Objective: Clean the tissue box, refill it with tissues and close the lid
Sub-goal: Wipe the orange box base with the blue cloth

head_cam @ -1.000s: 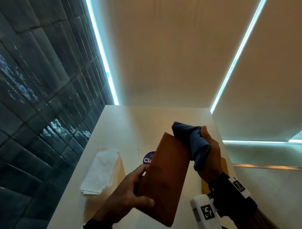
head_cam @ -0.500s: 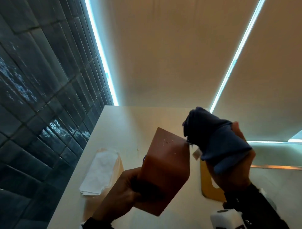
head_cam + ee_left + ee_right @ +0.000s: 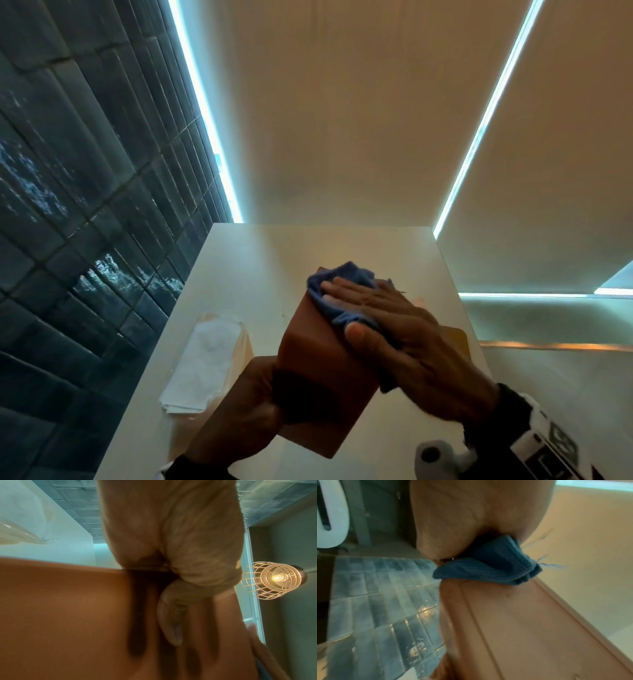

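The brown tissue box [image 3: 318,377] is held up above the table, tilted, with one long face upward. My left hand [image 3: 260,407] grips its near lower end from the left; in the left wrist view its fingers [image 3: 171,622] lie curled against the box [image 3: 60,608]. My right hand [image 3: 376,308] lies flat with straight fingers on the upper face and presses a blue cloth [image 3: 342,277] onto it. The right wrist view shows the cloth [image 3: 496,563] bunched under the palm on the box [image 3: 522,628]. A stack of white tissues [image 3: 205,359] in clear wrap lies on the table at left.
The pale table [image 3: 274,257] runs along a dark tiled wall [image 3: 85,205] on the left. A tan flat lid piece [image 3: 457,342] lies on the table behind my right hand. A wire-cage pendant lamp [image 3: 274,580] hangs off to one side.
My right hand, raised off the box's far end with the cloth bunched, has come down flat onto the upper face. The left hand has turned the box and kept its grip.
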A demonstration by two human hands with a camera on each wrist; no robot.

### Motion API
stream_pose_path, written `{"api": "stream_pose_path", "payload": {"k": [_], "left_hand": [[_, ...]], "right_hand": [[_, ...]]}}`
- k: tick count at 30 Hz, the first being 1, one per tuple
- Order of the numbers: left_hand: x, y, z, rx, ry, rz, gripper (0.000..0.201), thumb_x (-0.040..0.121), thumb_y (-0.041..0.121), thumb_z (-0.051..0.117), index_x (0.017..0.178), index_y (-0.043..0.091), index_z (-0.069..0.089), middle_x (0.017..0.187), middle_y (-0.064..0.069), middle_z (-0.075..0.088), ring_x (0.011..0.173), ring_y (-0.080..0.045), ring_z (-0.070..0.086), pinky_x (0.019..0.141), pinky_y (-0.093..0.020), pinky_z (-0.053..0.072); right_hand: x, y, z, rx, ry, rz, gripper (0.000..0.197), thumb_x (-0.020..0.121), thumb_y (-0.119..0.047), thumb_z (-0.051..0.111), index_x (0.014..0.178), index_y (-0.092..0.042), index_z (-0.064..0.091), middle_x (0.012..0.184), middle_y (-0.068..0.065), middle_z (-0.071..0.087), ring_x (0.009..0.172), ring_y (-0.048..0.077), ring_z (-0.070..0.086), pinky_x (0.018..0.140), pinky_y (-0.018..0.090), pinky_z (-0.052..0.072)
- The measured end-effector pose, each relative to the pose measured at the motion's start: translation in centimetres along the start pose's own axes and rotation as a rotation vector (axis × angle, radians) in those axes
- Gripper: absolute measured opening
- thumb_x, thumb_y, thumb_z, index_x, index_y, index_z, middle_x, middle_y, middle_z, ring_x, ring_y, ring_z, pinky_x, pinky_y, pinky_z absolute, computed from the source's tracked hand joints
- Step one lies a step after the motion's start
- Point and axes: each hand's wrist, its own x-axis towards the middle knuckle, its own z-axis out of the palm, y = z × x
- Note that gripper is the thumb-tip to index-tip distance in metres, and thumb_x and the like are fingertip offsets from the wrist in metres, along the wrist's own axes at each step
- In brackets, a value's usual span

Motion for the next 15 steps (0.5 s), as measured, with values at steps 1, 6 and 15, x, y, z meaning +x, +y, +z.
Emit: {"api": "stream_pose_path", "payload": {"k": [1,6,15], "left_hand": [[0.0,0.0,-0.1,-0.007,0.000,0.013,0.053,0.072,-0.013,0.067,0.088,0.036,0.078,0.088,0.013,0.079,0.084,-0.008,0.074,0.071,-0.016,0.056],[-0.4,-0.2,0.0,-0.011,0.004,0.023,0.068,0.075,-0.027,0.061,0.094,0.037,0.076,0.087,0.019,0.077,0.081,-0.004,0.073,0.070,-0.012,0.054],[0.2,1.0,0.1,0.020,-0.006,0.075,0.037,0.066,0.002,0.072,0.086,0.033,0.079,0.082,0.013,0.079,0.076,-0.006,0.074,0.067,-0.015,0.055]], "right_hand": [[0.0,-0.5,0.2,-0.024,-0.051,-0.044,0.047,0.097,-0.045,0.035,0.142,-0.032,0.043,0.152,-0.019,0.037,0.142,-0.005,0.025,0.121,0.045,0.017],[0.3,-1.1,-0.1,0.033,-0.202,-0.192,0.044,0.096,-0.031,0.049,0.139,-0.019,0.050,0.150,-0.008,0.043,0.142,0.002,0.031,0.121,0.034,0.021],[2.0,-0.1,0.9,-0.105,-0.163,-0.125,0.045,0.101,-0.036,0.043,0.145,-0.028,0.039,0.156,-0.015,0.030,0.145,-0.004,0.018,0.121,0.039,0.015]]}}
